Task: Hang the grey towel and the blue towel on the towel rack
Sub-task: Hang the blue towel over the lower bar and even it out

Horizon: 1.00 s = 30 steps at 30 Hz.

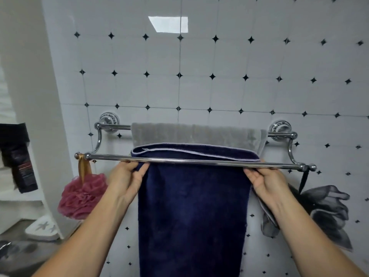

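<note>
A chrome double towel rack (111,157) is fixed to the tiled wall. The grey towel (191,133) hangs over its back bar. The dark blue towel (191,206) is draped over the front bar and falls long in front, with a pale hem folded on top. My left hand (125,178) pinches the blue towel's left edge just under the front bar. My right hand (261,181) grips its right edge at the same height.
A pink bath pouf (82,196) hangs by a ribbon from the rack's left end. A grey mesh pouf (327,210) hangs from the right end. Dark bottles (20,156) and a white soap dish (43,228) sit on shelves at the left.
</note>
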Motion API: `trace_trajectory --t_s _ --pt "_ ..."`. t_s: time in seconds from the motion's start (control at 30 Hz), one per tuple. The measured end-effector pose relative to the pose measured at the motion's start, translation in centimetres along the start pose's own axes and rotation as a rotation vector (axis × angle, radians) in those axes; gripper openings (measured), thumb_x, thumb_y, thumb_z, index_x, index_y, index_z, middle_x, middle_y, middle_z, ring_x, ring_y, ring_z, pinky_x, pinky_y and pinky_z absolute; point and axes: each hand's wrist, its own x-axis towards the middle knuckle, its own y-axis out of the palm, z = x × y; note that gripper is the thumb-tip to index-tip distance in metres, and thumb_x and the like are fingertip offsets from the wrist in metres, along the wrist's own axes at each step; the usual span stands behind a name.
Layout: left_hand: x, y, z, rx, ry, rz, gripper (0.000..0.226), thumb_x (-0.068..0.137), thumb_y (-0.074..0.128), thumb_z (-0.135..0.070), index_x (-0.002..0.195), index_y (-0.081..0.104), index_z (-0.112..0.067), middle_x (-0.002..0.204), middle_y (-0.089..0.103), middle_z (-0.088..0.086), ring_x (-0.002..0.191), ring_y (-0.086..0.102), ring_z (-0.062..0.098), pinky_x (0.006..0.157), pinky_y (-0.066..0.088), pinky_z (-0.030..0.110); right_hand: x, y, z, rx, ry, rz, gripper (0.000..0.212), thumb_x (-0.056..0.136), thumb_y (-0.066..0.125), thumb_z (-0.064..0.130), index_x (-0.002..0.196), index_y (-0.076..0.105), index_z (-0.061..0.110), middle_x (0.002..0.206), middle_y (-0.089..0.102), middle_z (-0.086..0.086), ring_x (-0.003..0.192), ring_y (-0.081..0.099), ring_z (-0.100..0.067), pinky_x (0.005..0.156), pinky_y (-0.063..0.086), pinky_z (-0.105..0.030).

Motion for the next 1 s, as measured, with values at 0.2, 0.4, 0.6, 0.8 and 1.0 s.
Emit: trace_trajectory --t_s 0.2,0.4,0.6,0.8,1.0 --pt "-0.2 0.0 0.1 -0.144 0.0 0.061 0.041 0.074 0.027 0.023 0.086 0.058 0.0 0.096 0.07 0.016 0.106 0.065 0.032 0.09 0.055 0.049 -0.3 0.8 -0.7 0.356 0.019 0.018 0.029 0.087 0.04 -0.008 0.098 0.067 -0.004 0.099 0.073 -0.02 0.089 0.074 -0.03 0.077 0.06 -0.038" --pt "-1.3 1.5 -0.2 -0.25 -0.055 0.198 0.023 0.085 0.064 -0.027 0.076 0.067 -0.006 0.091 0.07 0.013 0.101 0.068 0.03 0.087 0.055 0.048 -1.1 1.9 0.0 0.347 0.017 -0.008 0.051 0.081 0.065 0.038 0.112 0.06 -0.002 0.103 0.073 -0.02 0.1 0.069 -0.036 0.092 0.052 -0.05" --pt "-0.2 2.3 0.3 0.003 -0.034 0.019 0.034 0.086 0.056 0.005 0.066 0.043 -0.019 0.07 0.054 0.004 0.066 0.06 0.016 0.081 0.054 0.03 -0.6 4.2 -0.4 0.069 -0.016 -0.241 0.015 0.084 0.063 -0.005 0.09 0.056 0.008 0.084 0.06 -0.012 0.07 0.064 -0.022 0.057 0.059 -0.03" --pt "-1.6 1.0 0.5 0.251 0.145 0.037 0.024 0.086 0.064 0.004 0.077 0.055 -0.016 0.072 0.06 0.0 0.065 0.063 0.011 0.067 0.058 0.025 -1.7 3.9 -0.1 -0.201 -0.062 -0.32 0.008 0.077 0.072 -0.001 0.081 0.066 0.001 0.073 0.069 -0.011 0.061 0.069 -0.02 0.053 0.056 -0.027" --pt "-2.1 0.5 -0.3 0.638 0.224 -0.357 0.048 0.066 0.088 -0.027 0.1 0.058 -0.01 0.082 0.064 -0.003 0.061 0.063 0.006 0.044 0.047 0.013 -2.6 2.8 0.4 -0.544 0.067 -0.372 0.035 0.067 0.082 0.048 0.071 0.061 0.019 0.047 0.048 0.006 0.032 0.034 -0.006 0.031 0.024 -0.015"
